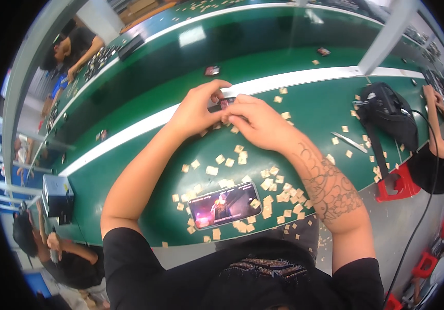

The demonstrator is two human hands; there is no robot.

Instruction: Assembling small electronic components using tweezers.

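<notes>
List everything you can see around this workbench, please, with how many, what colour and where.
Small part: one, dark with red, held between both hands' fingertips.
Paper scraps: many, tan, scattered over the bench near the person.
Phone: one, screen lit, lying flat among the scraps at the near edge.
Bench: one, green with a white stripe.
Bag: one, black, on the bench at right.
Tweezers: one, silvery, left of the bag.
Stools: several, red, on the floor at right.
Box: one, grey, at the bench's left end.
Co-workers: several, dark shirts, around the benches.
Left hand: pinching the small part.
Right hand: pinching it too; tattooed forearm.
</notes>
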